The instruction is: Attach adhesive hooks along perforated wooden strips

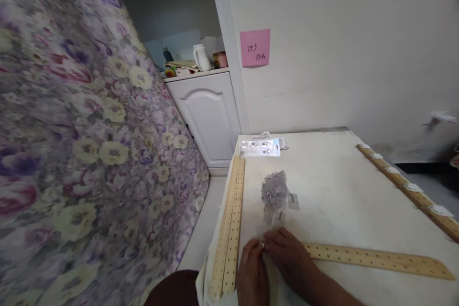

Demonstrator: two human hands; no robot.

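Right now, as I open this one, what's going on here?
A person's left hand and right hand meet low over the table, fingertips closed around a small shiny piece too small to identify. Just beyond lies a pile of clear packets. Two hole-drilled wooden strips lie along the left edge; another wooden strip extends right from behind the right hand.

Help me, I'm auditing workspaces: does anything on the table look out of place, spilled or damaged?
Nothing looks spilled or damaged. Slightly odd: one wooden strip lies crosswise, while two paired strips run along the table's left edge. One small packet also sticks out to the right of the packet pile.
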